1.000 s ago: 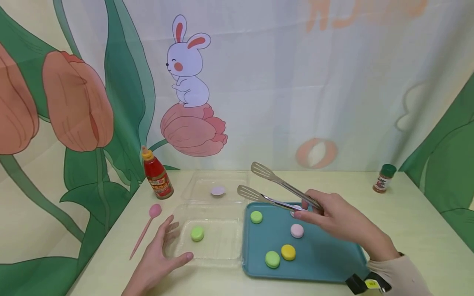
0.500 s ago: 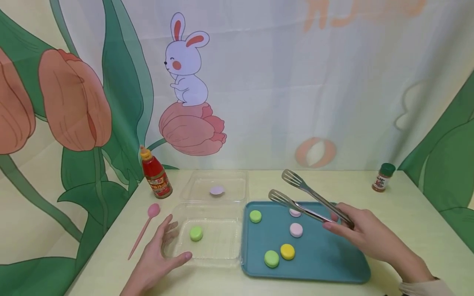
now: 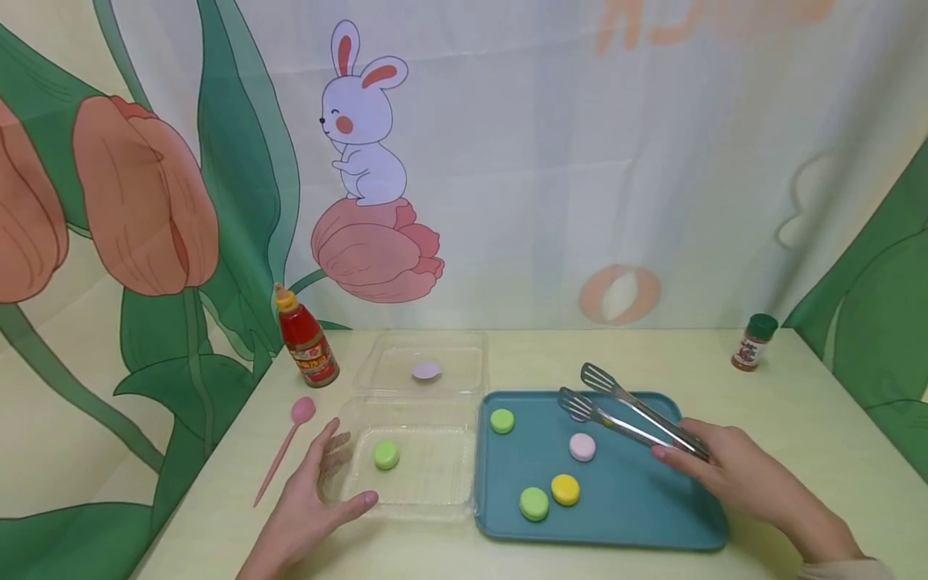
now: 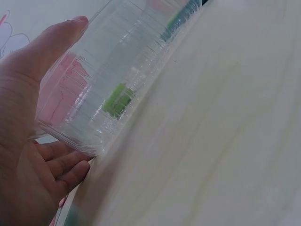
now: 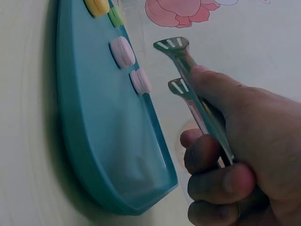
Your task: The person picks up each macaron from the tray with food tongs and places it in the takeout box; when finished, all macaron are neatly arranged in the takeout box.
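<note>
My right hand point(image 3: 743, 471) grips metal tongs point(image 3: 645, 411) above the right half of the blue tray point(image 3: 616, 528). Their slotted ends are spread apart with nothing between them, and partly hide the far pink macaron point(image 5: 140, 81). Other macarons on the tray are a pink one point(image 3: 582, 447), a yellow one point(image 3: 565, 490), a near green one point(image 3: 534, 504) and a far green one point(image 3: 502, 420). My left hand point(image 3: 308, 499) rests at the left front corner of a clear plastic box point(image 3: 428, 509), thumb and fingers wide apart. Inside the box lies a green macaron point(image 3: 386, 455).
Behind the box its clear lid point(image 3: 457, 362) lies open, with a pale lilac oval point(image 3: 426, 370) on it. To the left are a pink spoon point(image 3: 290, 439) and a red sauce bottle point(image 3: 308, 346). A green-capped spice jar point(image 3: 754, 342) stands far right. A printed curtain point(image 3: 522, 161) hangs behind.
My right hand has drawn the tongs rightward and lowered them toward the tray, bringing the pink macarons more into sight. The left hand stays at the box corner.
</note>
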Available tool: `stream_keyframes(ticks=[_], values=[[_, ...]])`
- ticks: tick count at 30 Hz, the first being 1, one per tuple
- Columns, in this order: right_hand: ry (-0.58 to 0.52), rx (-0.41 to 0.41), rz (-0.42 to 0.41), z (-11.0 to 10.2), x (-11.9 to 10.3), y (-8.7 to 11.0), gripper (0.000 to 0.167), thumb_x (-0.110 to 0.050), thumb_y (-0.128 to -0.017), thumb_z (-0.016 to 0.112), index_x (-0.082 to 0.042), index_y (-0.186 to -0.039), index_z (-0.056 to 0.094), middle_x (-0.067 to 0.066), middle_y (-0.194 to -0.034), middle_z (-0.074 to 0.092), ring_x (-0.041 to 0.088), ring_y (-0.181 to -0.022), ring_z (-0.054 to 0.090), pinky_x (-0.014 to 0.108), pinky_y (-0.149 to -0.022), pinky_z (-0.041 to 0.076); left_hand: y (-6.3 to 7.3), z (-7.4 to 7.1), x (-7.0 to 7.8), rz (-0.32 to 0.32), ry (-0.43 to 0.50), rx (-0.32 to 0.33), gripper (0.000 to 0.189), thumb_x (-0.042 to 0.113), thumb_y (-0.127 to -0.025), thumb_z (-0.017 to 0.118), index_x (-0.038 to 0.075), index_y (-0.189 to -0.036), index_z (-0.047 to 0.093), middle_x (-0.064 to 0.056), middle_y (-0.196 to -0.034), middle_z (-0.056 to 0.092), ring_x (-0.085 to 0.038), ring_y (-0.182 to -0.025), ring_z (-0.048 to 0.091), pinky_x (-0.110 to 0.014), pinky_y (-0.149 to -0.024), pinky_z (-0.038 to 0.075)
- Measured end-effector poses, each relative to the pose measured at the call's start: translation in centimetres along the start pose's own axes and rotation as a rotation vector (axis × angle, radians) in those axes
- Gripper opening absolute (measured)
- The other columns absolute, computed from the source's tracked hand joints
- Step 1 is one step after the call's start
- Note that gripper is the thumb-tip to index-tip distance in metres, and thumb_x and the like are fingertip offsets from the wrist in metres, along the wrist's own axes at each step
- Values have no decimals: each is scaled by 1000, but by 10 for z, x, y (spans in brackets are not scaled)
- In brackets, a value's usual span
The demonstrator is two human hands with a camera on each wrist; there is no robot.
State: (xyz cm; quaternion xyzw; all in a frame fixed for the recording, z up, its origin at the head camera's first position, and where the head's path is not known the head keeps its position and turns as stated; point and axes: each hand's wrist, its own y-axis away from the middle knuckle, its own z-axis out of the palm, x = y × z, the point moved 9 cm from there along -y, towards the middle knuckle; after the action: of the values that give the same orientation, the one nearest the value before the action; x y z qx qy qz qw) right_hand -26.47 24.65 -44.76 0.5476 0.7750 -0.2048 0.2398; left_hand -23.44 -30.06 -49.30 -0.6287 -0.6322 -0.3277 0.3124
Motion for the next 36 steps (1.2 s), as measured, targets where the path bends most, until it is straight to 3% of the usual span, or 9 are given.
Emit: stream_keyframes(ticks=[9, 19, 36], values=[[45, -84, 100, 10, 15, -1, 40, -51, -109, 70, -13, -100, 65, -2, -76, 47, 13, -71, 50, 26, -59, 39, 0, 1, 2, -12, 4, -7, 126, 46, -86, 97, 24, -179, 14, -14, -177, 42, -40, -161, 45, -72, -130, 31], [53, -127, 147, 18, 17, -4, 44, -55, -108, 69, -13, -95, 63, -1, -74, 44, 16, -70, 50, 27, -58, 37, 1, 0, 3, 7, -3, -6, 126, 46, -87, 97, 24, -178, 14, -14, -176, 43, -40, -160, 47, -72, -129, 31], [140, -88, 99, 20, 12, -6, 41, -51, -112, 65, -17, -90, 61, -5, -71, 43, 12, -65, 47, 26, -57, 36, 1, 0, 2, 13, -13, -5, 126, 48, -87, 96, 24, -179, 13, -15, -177, 42, -41, -159, 46, -72, -129, 33]])
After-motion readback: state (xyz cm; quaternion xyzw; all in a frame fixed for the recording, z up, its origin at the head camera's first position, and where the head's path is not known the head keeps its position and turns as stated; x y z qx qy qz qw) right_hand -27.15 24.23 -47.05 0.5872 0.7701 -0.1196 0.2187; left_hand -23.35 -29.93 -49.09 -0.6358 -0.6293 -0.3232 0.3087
